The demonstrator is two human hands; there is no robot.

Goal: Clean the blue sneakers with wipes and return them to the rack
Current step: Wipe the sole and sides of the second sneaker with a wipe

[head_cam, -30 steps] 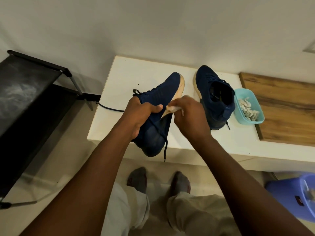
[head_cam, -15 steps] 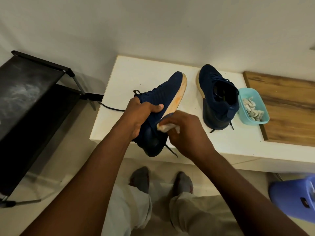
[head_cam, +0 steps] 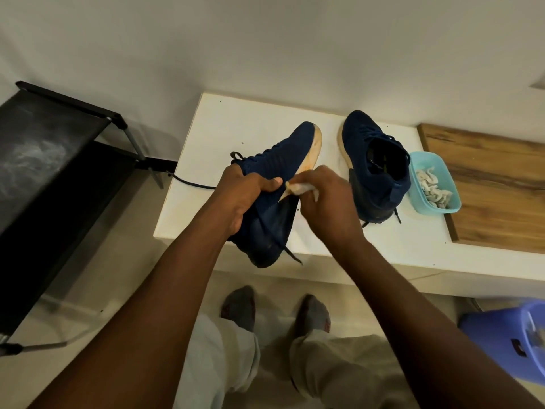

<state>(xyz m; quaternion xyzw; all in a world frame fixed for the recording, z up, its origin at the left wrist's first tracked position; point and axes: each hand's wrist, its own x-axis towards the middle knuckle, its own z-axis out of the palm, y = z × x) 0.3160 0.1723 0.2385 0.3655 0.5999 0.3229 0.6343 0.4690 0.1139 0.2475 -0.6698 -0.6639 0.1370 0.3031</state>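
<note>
My left hand (head_cam: 246,196) grips a blue sneaker (head_cam: 283,154) around its upper, holding it tilted on its side over the front edge of the white table (head_cam: 206,137), toe pointing away. My right hand (head_cam: 327,202) pinches a crumpled white wipe (head_cam: 298,187) and presses it against the sneaker's pale sole edge near the middle. The second blue sneaker (head_cam: 374,169) stands upright on the table to the right, its opening facing me. The black shoe rack (head_cam: 53,160) stands at the left.
A teal tub (head_cam: 448,181) holding used wipes sits right of the standing sneaker, against a wooden board (head_cam: 495,184). A blue bin (head_cam: 507,346) is on the floor at the lower right. My socked feet (head_cam: 277,311) stand before the table. A black cord (head_cam: 188,181) crosses the table's left edge.
My right hand has slid the wipe back up along the sole edge toward the middle of the sneaker. My left hand keeps the same grip.
</note>
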